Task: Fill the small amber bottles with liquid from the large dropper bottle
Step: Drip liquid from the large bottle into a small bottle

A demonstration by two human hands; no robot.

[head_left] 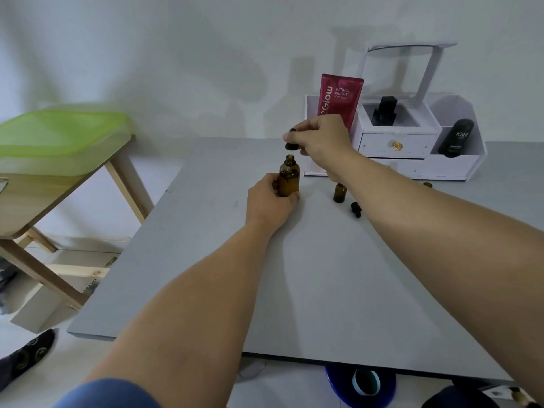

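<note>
Left grip [269, 201] and right grip [321, 136] were bare, forearms [191, 290] were bare to the elbow, blue sleeve [109, 393] covered the left upper arm, dark patterned footwear [28, 356] showed lower left.

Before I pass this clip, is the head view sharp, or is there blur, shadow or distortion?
Head view: wide-angle bending toward edges; green tray at left blurred; soft shadows on the wall behind the white organizer; large amber bottle, left hand and right hand clear.
</note>
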